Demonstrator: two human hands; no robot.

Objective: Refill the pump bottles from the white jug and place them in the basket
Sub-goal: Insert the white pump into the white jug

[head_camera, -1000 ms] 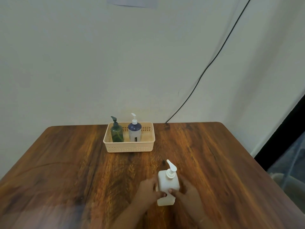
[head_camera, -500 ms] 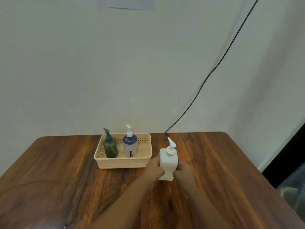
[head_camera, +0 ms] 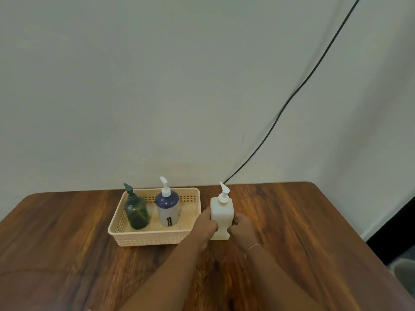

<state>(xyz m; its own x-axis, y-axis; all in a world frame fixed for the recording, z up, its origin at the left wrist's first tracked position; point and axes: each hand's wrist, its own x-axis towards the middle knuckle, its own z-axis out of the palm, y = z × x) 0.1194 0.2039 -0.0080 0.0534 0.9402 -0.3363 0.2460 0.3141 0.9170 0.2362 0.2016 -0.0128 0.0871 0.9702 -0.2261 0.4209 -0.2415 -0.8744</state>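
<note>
On the wooden table (head_camera: 67,232), at your left, the beige basket (head_camera: 148,240) holds two upright pump bottles: the green bottle (head_camera: 136,212) in its left part and the blue-topped bottle (head_camera: 168,208) beside it. Just right of the basket you hold the white pump bottle (head_camera: 221,217) upright, outside the basket's right wall. Your left hand (head_camera: 207,222) and right hand (head_camera: 242,224) are both closed around its lower body. A black cable (head_camera: 292,97) crosses the wall behind.

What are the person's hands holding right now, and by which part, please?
Both the left hand and right hand grip the white pump bottle at its narrow lower waist.
</note>
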